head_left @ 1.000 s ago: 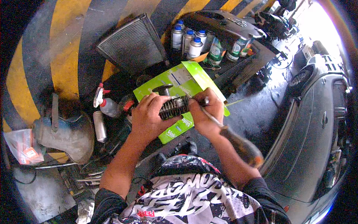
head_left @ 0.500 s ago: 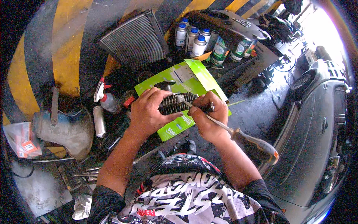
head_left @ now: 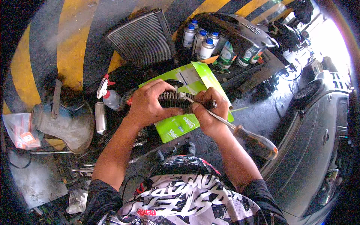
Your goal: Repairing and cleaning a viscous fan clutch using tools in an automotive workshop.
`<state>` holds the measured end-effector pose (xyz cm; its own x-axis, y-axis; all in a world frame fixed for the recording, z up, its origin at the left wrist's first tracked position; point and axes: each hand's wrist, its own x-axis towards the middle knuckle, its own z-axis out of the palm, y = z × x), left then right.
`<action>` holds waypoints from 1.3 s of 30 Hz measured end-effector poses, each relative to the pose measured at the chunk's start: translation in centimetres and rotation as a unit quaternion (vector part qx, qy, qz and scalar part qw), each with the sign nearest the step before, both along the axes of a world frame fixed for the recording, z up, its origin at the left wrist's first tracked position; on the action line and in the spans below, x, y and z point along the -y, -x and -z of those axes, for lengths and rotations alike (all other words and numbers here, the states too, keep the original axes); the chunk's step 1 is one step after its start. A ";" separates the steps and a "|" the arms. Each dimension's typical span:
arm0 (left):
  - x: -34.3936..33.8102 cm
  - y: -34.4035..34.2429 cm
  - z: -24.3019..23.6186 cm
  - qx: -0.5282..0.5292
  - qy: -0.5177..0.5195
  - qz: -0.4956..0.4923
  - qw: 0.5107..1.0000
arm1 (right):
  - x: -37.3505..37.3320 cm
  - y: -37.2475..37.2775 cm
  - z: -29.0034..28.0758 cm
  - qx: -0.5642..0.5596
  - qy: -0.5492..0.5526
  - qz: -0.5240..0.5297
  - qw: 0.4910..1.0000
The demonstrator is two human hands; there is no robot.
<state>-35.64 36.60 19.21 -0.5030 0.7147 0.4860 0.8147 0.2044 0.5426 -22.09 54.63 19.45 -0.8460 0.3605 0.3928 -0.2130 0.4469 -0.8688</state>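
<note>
My left hand (head_left: 147, 107) grips a dark metal part with ridged, coil-like rows (head_left: 173, 100), its fingers and thumb wrapped round one end. A round dark disc (head_left: 173, 83) shows just above this part. In my right hand (head_left: 213, 114) is a screwdriver (head_left: 257, 142), its grey and orange handle sticking out past my wrist. The shaft runs under my right fingers, and its tip points at a pale spot in the middle of the coiled part; whether it touches is unclear. A small shiny metal end shows by my right knuckles. Below both hands lies a bright green cardboard box (head_left: 170, 129).
Several blue-capped bottles (head_left: 207, 50) and a curved grey panel (head_left: 240, 28) stand behind the box, near a rectangular finned filter or radiator (head_left: 140, 37). To the left are a spray bottle (head_left: 108, 98), a metal can (head_left: 100, 118) and a large dusty metal piece (head_left: 67, 122). A grey car (head_left: 311, 138) stands at right.
The scene has shifted slightly in the picture. The coiled part has turned a little, with less of the disc showing. Both hands keep their grips, the screwdriver tip still at the part's middle.
</note>
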 end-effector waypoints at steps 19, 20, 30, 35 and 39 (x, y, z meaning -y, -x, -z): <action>-0.4 0.6 0.5 0.018 -0.022 -0.027 0.999 | -0.8 2.0 -0.4 -0.014 -0.023 -0.040 0.999; -0.4 0.5 0.4 0.027 -0.012 -0.031 0.999 | -1.0 1.8 -0.2 -0.014 -0.024 -0.039 0.999; -0.5 0.4 0.7 0.009 -0.022 -0.032 0.999 | -1.0 1.7 -0.6 -0.016 -0.022 -0.042 0.999; -0.3 0.8 0.7 0.018 -0.013 -0.029 0.999 | -0.8 1.7 -1.2 -0.002 -0.018 -0.049 0.999; -0.3 0.6 0.7 0.020 -0.009 -0.035 0.999 | -0.9 1.9 0.2 -0.013 0.025 -0.058 0.998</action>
